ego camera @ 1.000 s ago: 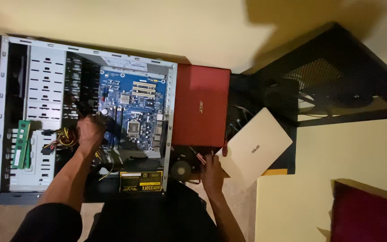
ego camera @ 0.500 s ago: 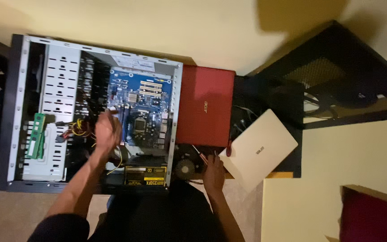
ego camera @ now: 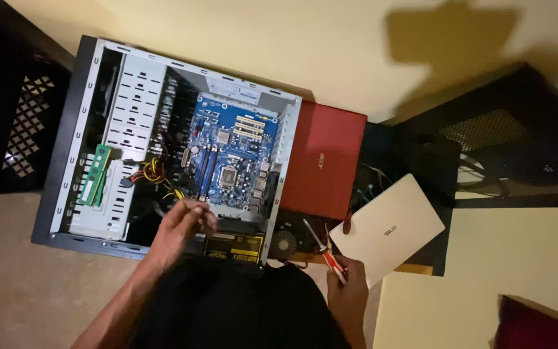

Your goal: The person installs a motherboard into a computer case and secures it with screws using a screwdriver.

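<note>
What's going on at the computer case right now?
A person is working over an open computer case lying on its side, its blue motherboard exposed. The left hand is at the case's near edge by the power supply. The right hand holds a red-handled screwdriver near a white laptop and a red laptop.

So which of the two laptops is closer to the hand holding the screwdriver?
The white laptop, just above the right hand; the red laptop lies farther, against the case.
</note>
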